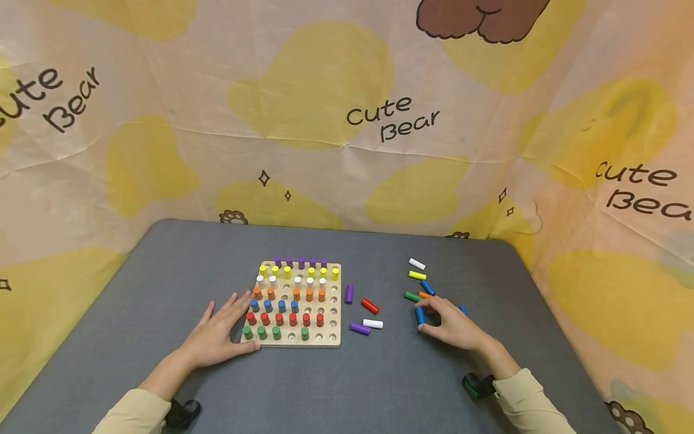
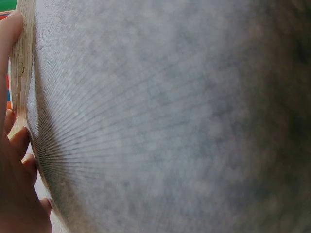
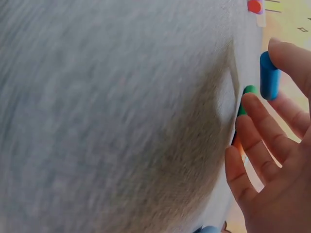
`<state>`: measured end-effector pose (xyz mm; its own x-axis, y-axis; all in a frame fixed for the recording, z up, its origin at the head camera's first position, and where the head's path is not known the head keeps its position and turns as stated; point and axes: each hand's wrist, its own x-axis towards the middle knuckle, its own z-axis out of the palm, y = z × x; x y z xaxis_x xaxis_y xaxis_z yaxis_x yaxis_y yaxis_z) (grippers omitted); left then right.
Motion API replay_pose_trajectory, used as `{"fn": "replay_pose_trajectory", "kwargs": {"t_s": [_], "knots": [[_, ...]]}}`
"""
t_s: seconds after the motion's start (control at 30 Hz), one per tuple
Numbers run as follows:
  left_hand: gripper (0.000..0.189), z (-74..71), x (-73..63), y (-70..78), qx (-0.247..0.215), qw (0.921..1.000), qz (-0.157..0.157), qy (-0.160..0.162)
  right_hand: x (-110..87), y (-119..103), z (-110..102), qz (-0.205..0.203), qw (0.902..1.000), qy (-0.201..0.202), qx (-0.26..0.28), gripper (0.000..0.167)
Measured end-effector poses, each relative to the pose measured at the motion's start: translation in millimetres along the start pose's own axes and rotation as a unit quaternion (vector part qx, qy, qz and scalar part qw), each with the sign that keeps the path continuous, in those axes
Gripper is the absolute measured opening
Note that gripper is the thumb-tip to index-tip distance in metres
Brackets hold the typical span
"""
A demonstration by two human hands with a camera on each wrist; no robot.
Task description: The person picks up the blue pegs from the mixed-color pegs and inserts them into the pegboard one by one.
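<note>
A wooden pegboard (image 1: 293, 345) lies left of the table's middle, with rows of purple, yellow, white, orange, blue, red and green pegs standing in it; some holes are bare. My left hand (image 1: 214, 339) rests along its left side, fingers spread, thumb at the near corner. The left wrist view shows the board's edge (image 2: 22, 68) against that thumb. Right of the board, my right hand (image 1: 452, 325) pinches a blue peg (image 3: 268, 80) between thumb and index finger. Beyond this hand lie a green peg (image 1: 413, 296) and a partly hidden orange peg (image 1: 425, 295).
Between board and right hand lie a red peg (image 1: 370, 306), a white peg (image 1: 373, 324) and two purple pegs, one upper (image 1: 349, 294). Farther back are another white peg (image 1: 417, 264), a yellow peg (image 1: 417, 275) and a blue peg (image 1: 428, 287). A patterned cloth (image 1: 325, 181) surrounds the grey table.
</note>
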<state>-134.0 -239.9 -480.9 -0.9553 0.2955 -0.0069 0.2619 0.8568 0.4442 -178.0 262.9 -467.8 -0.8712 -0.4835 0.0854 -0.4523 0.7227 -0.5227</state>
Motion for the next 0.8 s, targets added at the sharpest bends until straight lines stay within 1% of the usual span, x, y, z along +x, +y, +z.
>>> {"fn": "replay_pose_trajectory", "kwargs": {"t_s": [0.23,0.33,0.57,0.8], "knots": [[0.103,0.1,-0.3,0.0,-0.001,1.0000,0.000,0.002,7.0,-12,1,0.029,0.9972,0.005,0.068,0.043],[0.103,0.0,-0.4,0.1,-0.001,1.0000,0.000,0.002,10.0,-16,2,0.033,0.9949,0.009,0.094,0.043],[0.104,-0.8,-0.3,1.0,-0.002,1.0000,-0.001,-0.001,17.1,-22,5,0.022,0.9932,0.019,0.113,0.044],[0.104,-0.2,-0.3,0.5,-0.001,1.0000,-0.002,0.000,23.5,-29,7,0.018,0.9931,0.034,0.111,0.044]]}}
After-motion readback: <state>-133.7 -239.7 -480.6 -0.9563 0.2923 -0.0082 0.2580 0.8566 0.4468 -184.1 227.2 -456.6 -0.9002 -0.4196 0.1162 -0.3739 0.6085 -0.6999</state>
